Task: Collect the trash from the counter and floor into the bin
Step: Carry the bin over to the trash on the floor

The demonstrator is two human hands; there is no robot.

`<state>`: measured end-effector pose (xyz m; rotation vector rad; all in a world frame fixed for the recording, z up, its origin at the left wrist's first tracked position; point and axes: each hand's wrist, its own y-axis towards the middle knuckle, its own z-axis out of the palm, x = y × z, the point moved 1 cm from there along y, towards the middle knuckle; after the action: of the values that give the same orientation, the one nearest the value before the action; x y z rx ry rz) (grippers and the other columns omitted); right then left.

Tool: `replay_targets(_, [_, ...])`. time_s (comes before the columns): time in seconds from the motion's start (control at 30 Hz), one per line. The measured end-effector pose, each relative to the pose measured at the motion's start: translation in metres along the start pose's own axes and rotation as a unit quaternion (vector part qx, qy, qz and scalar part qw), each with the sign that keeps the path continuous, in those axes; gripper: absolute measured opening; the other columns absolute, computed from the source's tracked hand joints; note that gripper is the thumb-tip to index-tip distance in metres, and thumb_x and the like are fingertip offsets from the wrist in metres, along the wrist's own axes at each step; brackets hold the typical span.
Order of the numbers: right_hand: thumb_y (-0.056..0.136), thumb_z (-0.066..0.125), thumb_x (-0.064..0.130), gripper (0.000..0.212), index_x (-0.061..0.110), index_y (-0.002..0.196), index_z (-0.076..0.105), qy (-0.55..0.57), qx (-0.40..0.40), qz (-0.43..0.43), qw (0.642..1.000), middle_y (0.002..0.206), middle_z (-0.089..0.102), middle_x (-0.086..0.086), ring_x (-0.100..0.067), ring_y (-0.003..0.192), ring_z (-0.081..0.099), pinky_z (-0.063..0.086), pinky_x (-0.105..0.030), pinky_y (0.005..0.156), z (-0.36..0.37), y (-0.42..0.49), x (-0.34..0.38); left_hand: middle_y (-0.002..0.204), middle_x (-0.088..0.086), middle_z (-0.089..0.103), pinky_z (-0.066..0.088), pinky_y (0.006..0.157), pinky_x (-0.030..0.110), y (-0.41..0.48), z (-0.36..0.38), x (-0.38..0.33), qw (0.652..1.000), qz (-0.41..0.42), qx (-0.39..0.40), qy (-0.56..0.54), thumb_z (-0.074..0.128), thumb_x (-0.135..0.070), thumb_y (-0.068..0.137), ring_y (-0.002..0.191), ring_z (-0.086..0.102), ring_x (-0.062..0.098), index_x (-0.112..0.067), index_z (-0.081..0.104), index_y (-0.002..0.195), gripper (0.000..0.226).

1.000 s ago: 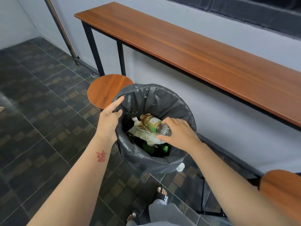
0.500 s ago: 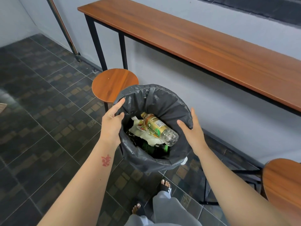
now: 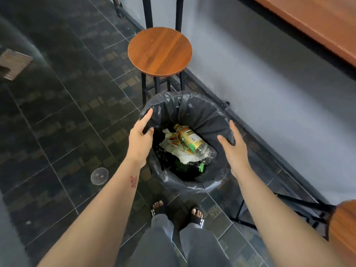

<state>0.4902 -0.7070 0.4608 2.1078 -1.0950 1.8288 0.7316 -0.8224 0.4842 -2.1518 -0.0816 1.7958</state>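
Observation:
A bin lined with a black bag (image 3: 192, 186) stands on the tiled floor in front of my feet. Inside lie a clear plastic bottle with a yellow label (image 3: 194, 144), white crumpled paper (image 3: 181, 154) and a green item underneath. My left hand (image 3: 141, 135) grips the bag's left rim, thumb inside and fingers outside. At the right rim is my right hand (image 3: 234, 146), spread open, with the rim between thumb and straight fingers. A clear plastic lid (image 3: 99, 176) lies on the floor left of the bin.
A round wooden stool (image 3: 159, 51) stands just behind the bin, and a second stool (image 3: 344, 234) is at the lower right. The wooden counter (image 3: 317, 22) runs along the grey wall. A cardboard piece (image 3: 13, 63) lies at the far left.
My right hand let go of the bottle, which now lies in the bin, and moved to the right rim. The view tilted down, so the floor and my feet show.

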Motion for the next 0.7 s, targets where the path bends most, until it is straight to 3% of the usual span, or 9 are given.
replay_targets(0.17, [0.093, 0.064, 0.024, 0.061, 0.045, 0.144, 0.039, -0.020, 0.033, -0.007, 0.999, 0.150, 0.036, 0.025, 0.005, 0.134, 0.032, 0.027, -0.021, 0.110, 0.013, 0.024, -0.051, 0.145, -0.010, 0.047, 0.030, 0.118, 0.036, 0.002, 0.007, 0.074, 0.998, -0.031, -0.047, 0.005, 0.047, 0.002, 0.101, 0.137, 0.041, 0.010, -0.044, 0.051, 0.140, 0.060])
replay_targets(0.33, [0.092, 0.064, 0.023, 0.058, 0.051, 0.138, 0.043, -0.047, 0.051, 0.000, 0.998, 0.144, 0.036, 0.031, 0.001, 0.141, 0.026, 0.024, -0.028, 0.116, 0.035, 0.048, -0.113, 0.145, -0.006, 0.047, 0.030, 0.118, 0.035, 0.006, 0.015, 0.153, 0.996, -0.055, -0.072, -0.006, 0.047, 0.004, 0.100, 0.136, 0.043, 0.011, -0.038, 0.050, 0.144, 0.061])
replay_targets(0.5, [0.093, 0.063, 0.018, 0.058, 0.037, 0.144, 0.042, -0.061, 0.064, -0.012, 0.996, 0.149, 0.039, 0.021, 0.003, 0.135, 0.033, 0.026, -0.023, 0.112, 0.075, 0.083, -0.176, 0.145, -0.009, 0.045, 0.030, 0.118, 0.035, 0.036, 0.015, 0.234, 0.991, -0.085, -0.102, -0.023, 0.049, 0.001, 0.101, 0.135, 0.042, 0.010, -0.040, 0.052, 0.142, 0.058])
replay_targets(0.7, [0.091, 0.065, 0.021, 0.056, 0.042, 0.139, 0.045, -0.069, 0.091, -0.043, 0.993, 0.142, 0.043, 0.024, 0.005, 0.129, 0.036, 0.029, -0.023, 0.110, 0.149, 0.143, -0.264, 0.141, -0.009, 0.046, 0.028, 0.118, 0.031, 0.086, 0.000, 0.335, 0.987, -0.064, -0.145, -0.032, 0.049, 0.001, 0.101, 0.132, 0.042, 0.006, -0.036, 0.051, 0.143, 0.057])
